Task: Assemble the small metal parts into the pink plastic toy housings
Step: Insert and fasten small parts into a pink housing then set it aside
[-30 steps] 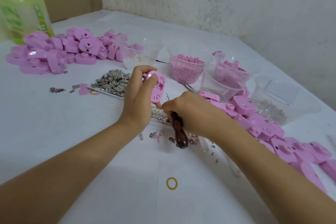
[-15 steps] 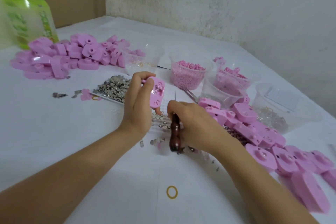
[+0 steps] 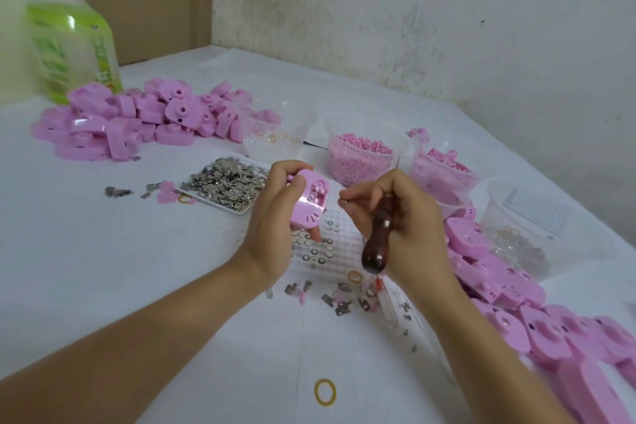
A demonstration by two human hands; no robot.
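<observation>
Pink housing (image 3: 309,200) is being gripped over the grid tray (image 3: 344,229) by the left hand (image 3: 275,220) as the right hand (image 3: 409,217), clutching a wooden-handled tool (image 3: 378,234), is lifting a pinched metal part (image 3: 345,202) up for fitting.

A white-covered table (image 3: 103,268) bears a heap of pink housings (image 3: 137,120) at the far left beside a green-labelled bottle (image 3: 72,48), and a row of pink housings (image 3: 516,289) along its right side. In the middle lie a tray of small metal parts (image 3: 223,186), a white grid plate (image 3: 330,251) and loose metal pieces (image 3: 344,301), with a clear tub of pink pellets (image 3: 344,169) farther back. A yellow rubber band (image 3: 325,392) lies alone at the near edge.
</observation>
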